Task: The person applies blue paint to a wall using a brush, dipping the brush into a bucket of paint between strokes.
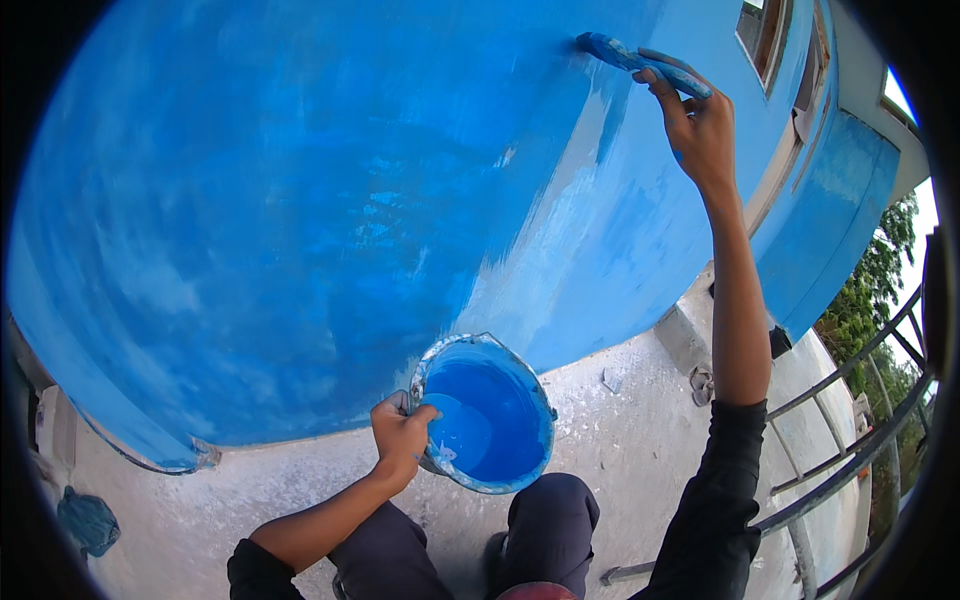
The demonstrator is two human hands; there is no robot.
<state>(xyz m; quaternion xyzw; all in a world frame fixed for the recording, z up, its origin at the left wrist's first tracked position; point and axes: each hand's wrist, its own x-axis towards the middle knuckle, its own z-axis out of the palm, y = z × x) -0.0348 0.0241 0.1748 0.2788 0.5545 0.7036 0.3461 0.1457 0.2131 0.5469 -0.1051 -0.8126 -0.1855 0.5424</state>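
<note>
My right hand grips a paintbrush with a blue, paint-coated handle, its dark bristles touching the blue-painted wall near the upper middle. Below the brush runs a paler, patchy strip of wall. My left hand holds a bucket by its left rim, low in the middle in front of my knees; blue paint lies inside it and the rim is crusted with paint.
Under me is a pale, speckled concrete floor. A metal railing curves along the right, with trees beyond. Window openings sit at upper right. A crumpled dark plastic bag lies at lower left.
</note>
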